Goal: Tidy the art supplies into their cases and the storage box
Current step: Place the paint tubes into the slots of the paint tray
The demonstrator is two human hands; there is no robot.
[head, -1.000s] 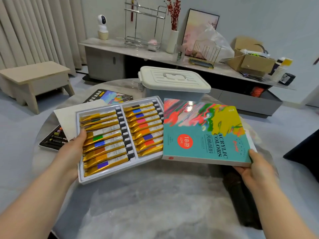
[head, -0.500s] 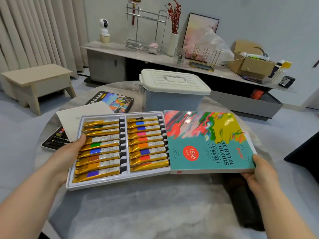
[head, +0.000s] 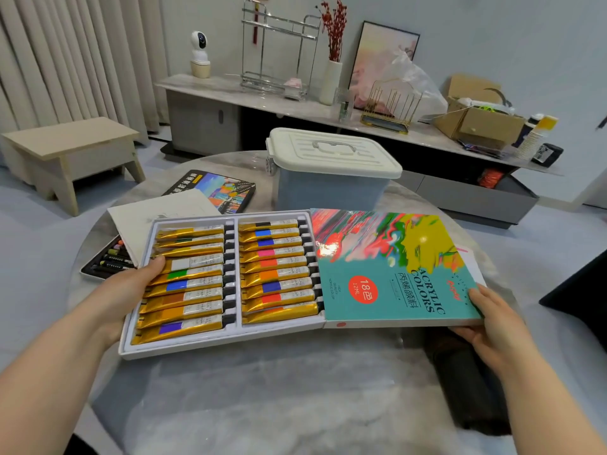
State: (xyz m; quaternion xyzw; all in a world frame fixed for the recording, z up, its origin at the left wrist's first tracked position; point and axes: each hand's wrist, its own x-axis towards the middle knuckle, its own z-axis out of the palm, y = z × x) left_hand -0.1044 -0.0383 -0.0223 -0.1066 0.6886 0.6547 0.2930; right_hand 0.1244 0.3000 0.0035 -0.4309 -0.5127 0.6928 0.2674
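A white tray filled with several gold acrylic paint tubes is held over the round marble table. My left hand grips the tray's left edge, thumb on the tubes. Its teal sleeve box, printed "ACRYLIC COLORS", meets the tray's right end. My right hand holds the sleeve's right end from below, thumb on top. Behind stands the lidded storage box. An open case of oil pastels lies at the left, partly under a white sheet.
A dark colourful pastel lid lies at the table's far left. A wooden stool stands on the floor at left. A long low cabinet with a rack, vase and cardboard boxes runs behind. A dark object shows under the table's right side.
Tray and sleeve have come down and level with each other, and the tray's right end has entered the sleeve's mouth. Both hands keep their hold.
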